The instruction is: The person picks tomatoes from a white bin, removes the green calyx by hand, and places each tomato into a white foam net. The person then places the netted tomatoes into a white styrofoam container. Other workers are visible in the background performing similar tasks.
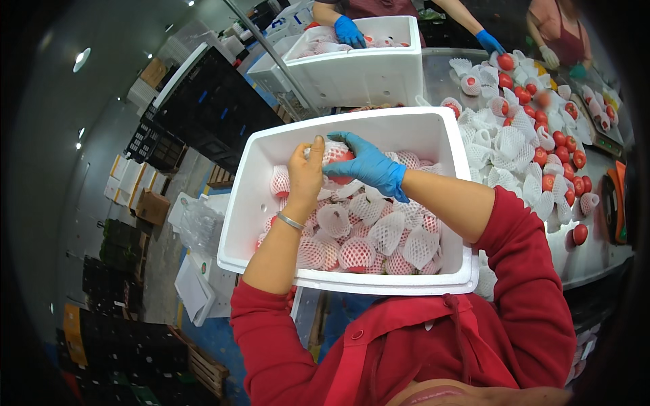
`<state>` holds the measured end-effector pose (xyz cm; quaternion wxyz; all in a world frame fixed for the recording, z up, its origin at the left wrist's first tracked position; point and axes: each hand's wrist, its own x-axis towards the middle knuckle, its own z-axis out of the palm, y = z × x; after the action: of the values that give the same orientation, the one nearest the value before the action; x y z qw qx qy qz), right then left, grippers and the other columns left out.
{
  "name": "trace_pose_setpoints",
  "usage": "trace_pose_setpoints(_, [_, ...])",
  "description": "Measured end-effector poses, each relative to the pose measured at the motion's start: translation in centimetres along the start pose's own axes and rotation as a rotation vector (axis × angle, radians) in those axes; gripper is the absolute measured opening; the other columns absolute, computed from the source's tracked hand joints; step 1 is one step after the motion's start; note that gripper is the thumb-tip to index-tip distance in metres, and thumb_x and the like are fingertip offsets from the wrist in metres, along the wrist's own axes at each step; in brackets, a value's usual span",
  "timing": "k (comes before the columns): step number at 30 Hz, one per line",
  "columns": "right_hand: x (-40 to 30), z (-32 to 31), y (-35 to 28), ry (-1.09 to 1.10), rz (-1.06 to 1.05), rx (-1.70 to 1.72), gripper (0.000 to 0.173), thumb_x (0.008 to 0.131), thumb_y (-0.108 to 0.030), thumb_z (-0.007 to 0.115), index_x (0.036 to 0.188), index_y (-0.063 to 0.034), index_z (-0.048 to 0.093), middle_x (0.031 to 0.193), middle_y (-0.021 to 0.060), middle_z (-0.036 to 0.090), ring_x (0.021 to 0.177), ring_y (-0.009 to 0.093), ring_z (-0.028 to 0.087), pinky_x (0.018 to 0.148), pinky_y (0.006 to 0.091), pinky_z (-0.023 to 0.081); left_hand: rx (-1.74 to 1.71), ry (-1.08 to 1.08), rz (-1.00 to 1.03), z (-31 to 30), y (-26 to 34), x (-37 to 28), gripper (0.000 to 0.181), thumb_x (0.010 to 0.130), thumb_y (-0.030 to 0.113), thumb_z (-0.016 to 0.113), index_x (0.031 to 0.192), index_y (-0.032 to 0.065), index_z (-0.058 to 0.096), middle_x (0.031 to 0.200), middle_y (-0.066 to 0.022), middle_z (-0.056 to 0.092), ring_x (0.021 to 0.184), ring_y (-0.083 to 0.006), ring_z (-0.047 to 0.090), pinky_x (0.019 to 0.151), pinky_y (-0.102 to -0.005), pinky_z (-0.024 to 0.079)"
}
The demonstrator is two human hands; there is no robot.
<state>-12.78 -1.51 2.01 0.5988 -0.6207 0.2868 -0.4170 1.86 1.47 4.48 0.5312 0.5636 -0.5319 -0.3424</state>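
Both my hands are over a white foam box (350,282). My bare left hand (306,170), with a bracelet at its wrist, holds the left side of a tomato (339,163) partly covered by a white foam net. My right hand (366,163), in a blue glove, grips the same tomato from the right. Below them, the box holds many netted tomatoes (357,254) and some loose-looking foam nets (387,232). On the metal table to the right lie more bare tomatoes (579,234) and a pile of foam nets (509,144).
A co-worker's blue-gloved hands (349,32) reach into a second foam box (355,78) and over the metal table (569,254). Another person stands at the upper right. A scale (602,137) and an orange-and-black tool (617,203) lie at right. Black crates (208,106) stand left.
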Motion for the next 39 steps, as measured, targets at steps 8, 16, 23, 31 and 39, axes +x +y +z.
trace_pose_setpoints(8, [0.2, -1.6, -2.3, -0.046, 0.112, 0.427, 0.043, 0.084, -0.033, 0.061, 0.115, -0.0048, 0.052, 0.107, 0.0105, 0.057, 0.092, 0.020, 0.060, 0.066, 0.0350, 0.055, -0.285, 0.055, 0.056, 0.2, 1.5, -0.2, 0.026, 0.091, 0.027, 0.055, 0.078, 0.0044, 0.057, 0.070, 0.0024, 0.055, 0.062, -0.0027, 0.046, 0.054, -0.0188, 0.039])
trace_pose_setpoints(16, [0.5, -2.2, -2.3, 0.098, 0.140, 0.428, 0.040, 0.084, -0.042, 0.058, 0.107, -0.0092, 0.057, 0.098, 0.0077, 0.059, 0.081, 0.019, 0.061, 0.062, 0.0330, 0.051, 0.041, 0.130, 0.157, -0.7, 0.8, 0.1, 0.028, 0.088, 0.027, 0.059, 0.073, 0.0038, 0.058, 0.066, -0.0012, 0.056, 0.060, -0.0070, 0.048, 0.054, -0.0225, 0.039])
trace_pose_setpoints(23, [1.2, -2.8, -1.8, 0.145, 0.165, 0.376, 0.042, 0.084, -0.044, 0.057, 0.108, -0.0095, 0.058, 0.100, 0.0096, 0.058, 0.087, 0.020, 0.059, 0.061, 0.0333, 0.052, 0.928, -0.702, 0.073, -0.6, -1.7, -1.1, 0.040, 0.078, 0.031, 0.067, 0.099, -0.0026, 0.061, 0.075, -0.0158, 0.063, 0.076, -0.0254, 0.061, 0.068, -0.0308, 0.048])
trace_pose_setpoints(31, [0.8, -2.4, -1.8, 0.175, 0.134, 0.265, 0.039, 0.088, -0.040, 0.050, 0.107, -0.0073, 0.058, 0.101, 0.0107, 0.057, 0.087, 0.021, 0.059, 0.067, 0.0334, 0.052, 0.486, -0.416, 0.116, 0.2, 0.4, -0.9, 0.061, 0.077, 0.027, 0.071, 0.124, -0.0012, 0.045, 0.105, -0.0172, 0.059, 0.088, -0.0226, 0.062, 0.075, -0.0325, 0.050])
trace_pose_setpoints(39, [1.0, -1.7, 0.4, 0.135, 0.091, 0.175, 0.042, 0.091, -0.039, 0.044, 0.110, -0.0022, 0.053, 0.100, 0.0149, 0.057, 0.083, 0.023, 0.060, 0.065, 0.0322, 0.053, 0.386, -0.327, 0.269, 1.0, -0.3, -0.8, 0.070, 0.073, 0.027, 0.075, 0.126, -0.0045, 0.041, 0.111, -0.0188, 0.054, 0.090, -0.0218, 0.061, 0.077, -0.0315, 0.050])
